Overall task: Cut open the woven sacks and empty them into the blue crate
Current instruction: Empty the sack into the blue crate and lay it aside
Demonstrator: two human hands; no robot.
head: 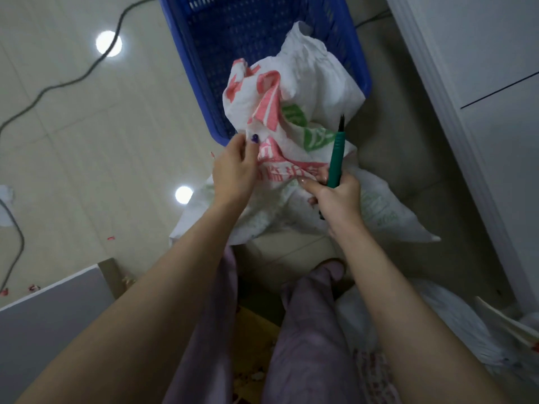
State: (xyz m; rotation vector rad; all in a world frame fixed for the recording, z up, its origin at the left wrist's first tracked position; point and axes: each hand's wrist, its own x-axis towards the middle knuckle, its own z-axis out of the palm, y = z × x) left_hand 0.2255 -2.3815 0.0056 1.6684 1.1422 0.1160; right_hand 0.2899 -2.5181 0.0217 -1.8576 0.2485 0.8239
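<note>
head view, looking down at the floor (87,156).
- blue crate (221,48) stands on pale tiles at top centre. its mesh inside shows bare on the left.
- woven sack (309,83), white with red and green print, is crumpled and held up over the crate's near right corner. its upper end is inside the crate. cannot tell what is in it.
- left hand (233,170): fingers closed, pinching the sack's left edge just beside the crate's near corner. the thumb has a dark purple nail.
- right hand (335,196): clamped round the green handle of a cutter (335,156), dark blade pointing away from the person and lying against the sack's right side. the thumb presses into the sack cloth.
- second sack (385,217), white with faint green print, lies flat on the floor under both hands.
- dark cable (73,80) snakes across the tiles on the left.
- white cabinet (481,83) stands on the right.
- grey panel (43,316) is at lower left.
- lilac trousers (306,330) are at bottom centre.
- more white sacking (452,330) is heaped at lower right.
</note>
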